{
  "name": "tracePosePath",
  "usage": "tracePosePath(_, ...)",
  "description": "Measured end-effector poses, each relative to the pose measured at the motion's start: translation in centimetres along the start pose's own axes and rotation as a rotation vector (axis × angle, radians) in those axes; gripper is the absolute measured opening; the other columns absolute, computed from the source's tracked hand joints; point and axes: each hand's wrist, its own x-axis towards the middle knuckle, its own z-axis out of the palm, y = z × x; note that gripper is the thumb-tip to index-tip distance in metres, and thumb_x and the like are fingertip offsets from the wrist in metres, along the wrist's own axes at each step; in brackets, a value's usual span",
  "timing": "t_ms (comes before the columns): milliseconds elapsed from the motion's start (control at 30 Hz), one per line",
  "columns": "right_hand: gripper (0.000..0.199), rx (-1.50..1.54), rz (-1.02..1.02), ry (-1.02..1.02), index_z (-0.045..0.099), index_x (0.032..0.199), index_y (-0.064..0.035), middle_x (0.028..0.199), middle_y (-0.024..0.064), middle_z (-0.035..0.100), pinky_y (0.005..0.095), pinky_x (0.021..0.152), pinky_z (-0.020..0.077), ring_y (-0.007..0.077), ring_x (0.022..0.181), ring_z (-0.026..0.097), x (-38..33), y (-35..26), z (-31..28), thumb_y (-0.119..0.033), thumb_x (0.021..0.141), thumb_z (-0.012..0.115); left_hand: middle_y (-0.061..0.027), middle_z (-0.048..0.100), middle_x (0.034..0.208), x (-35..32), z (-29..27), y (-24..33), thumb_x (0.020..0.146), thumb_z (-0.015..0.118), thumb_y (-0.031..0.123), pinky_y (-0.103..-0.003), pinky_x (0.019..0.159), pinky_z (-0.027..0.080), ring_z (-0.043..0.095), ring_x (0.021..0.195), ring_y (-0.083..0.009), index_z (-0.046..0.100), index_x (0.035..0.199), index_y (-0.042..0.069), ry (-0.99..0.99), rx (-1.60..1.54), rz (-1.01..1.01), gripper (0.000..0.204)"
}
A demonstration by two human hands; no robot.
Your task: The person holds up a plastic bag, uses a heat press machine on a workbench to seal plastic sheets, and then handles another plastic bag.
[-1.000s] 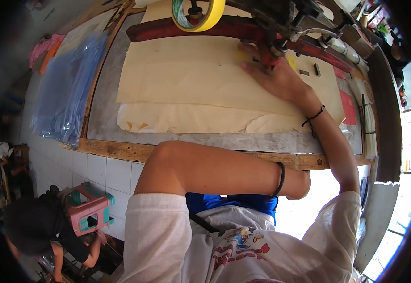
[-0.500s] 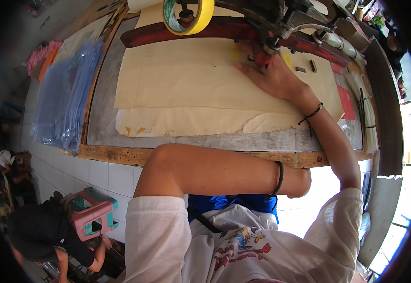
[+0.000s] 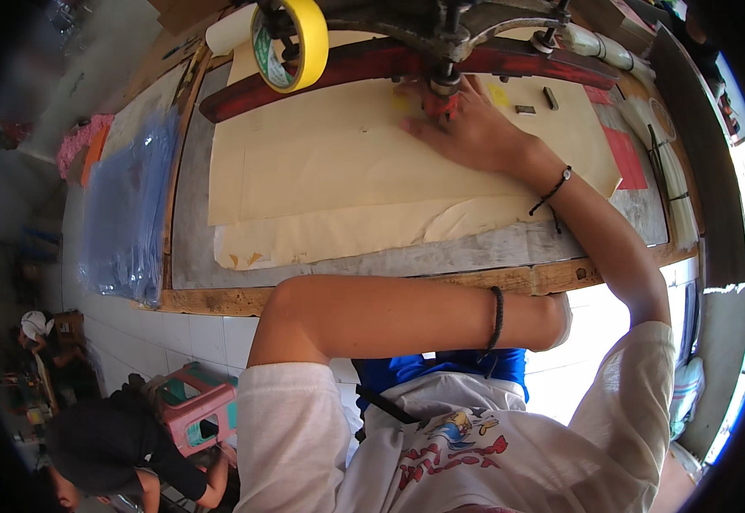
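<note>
On the tabletop (image 3: pixel 186 248), cream sheets (image 3: pixel 304 154) lie beneath the red bar (image 3: pixel 330 70), best held flat and crease-free. I cannot tell if the left hand (image 3: pixel 555 321) or the right hand (image 3: pixel 485 132) at the red fitting (image 3: pixel 439 104) has its grip closed.

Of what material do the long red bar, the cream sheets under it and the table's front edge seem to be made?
Long red bar: perhaps painted metal or wood; dark patches break the red coat, leaving its core uncertain.
Cream sheets: probably paper, matt, judging by creases and a ragged lower edge.
Table's front edge: wood, seemingly unvarnished, brown with dark marks.
</note>
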Motion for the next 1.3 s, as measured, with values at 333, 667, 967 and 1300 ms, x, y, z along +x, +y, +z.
tracePosePath(333, 0.059, -0.088, -0.052, 0.042, 0.073, 0.094, 0.0036, 0.122, 0.0323, 0.057, 0.0512, 0.108, 0.0326, 0.0454, 0.124, 0.046, -0.1, 0.8, 1.0, -0.050, 0.099, 0.048, -0.0080, 0.068, 0.074, -0.5, -0.6, 0.4, 0.071, 0.067, 0.022, -0.038, 0.062, 0.044, 0.062, 0.064, -0.0203, 0.072, 0.082, 0.003, -0.064, 0.027, -0.075, 0.022)
tracePosePath(667, 0.049, -0.131, 0.002, -0.040, 0.060, 0.131, -0.0057, 0.138, 0.0164, 0.053, 0.0501, 0.112, 0.0278, 0.0378, 0.128, 0.044, -0.6, -0.9, 0.3, -0.041, 0.098, 0.055, -0.0105, 0.073, 0.087, 0.6, -3.3, -1.4, 0.076, 0.069, 0.018, -0.042, 0.073, 0.051, 0.070, 0.080, -0.0259, 0.074, 0.085, 0.004, -0.395, -0.298, -0.008, 0.018)
tracePosePath(967, 0.052, -0.081, -0.043, -0.044, 0.076, 0.099, -0.0039, 0.129, 0.0207, 0.054, 0.0554, 0.108, 0.0315, 0.0360, 0.128, 0.045, -0.7, -0.6, -0.4, -0.048, 0.100, 0.047, -0.0082, 0.074, 0.091, 1.8, -4.5, -2.2, 0.078, 0.070, 0.016, -0.043, 0.079, 0.052, 0.070, 0.086, -0.0262, 0.075, 0.087, 0.007, -0.594, -0.332, 0.045, 0.014)
tracePosePath(1300, 0.056, -0.093, -0.050, -0.008, 0.076, 0.094, -0.0019, 0.129, 0.0202, 0.055, 0.0557, 0.108, 0.0322, 0.0349, 0.131, 0.043, -0.8, -0.4, 0.2, -0.048, 0.100, 0.046, -0.0088, 0.074, 0.090, 1.1, -3.9, -1.8, 0.080, 0.068, 0.017, -0.043, 0.080, 0.052, 0.071, 0.086, -0.0256, 0.075, 0.087, 0.006, -0.484, -0.330, 0.000, 0.014)
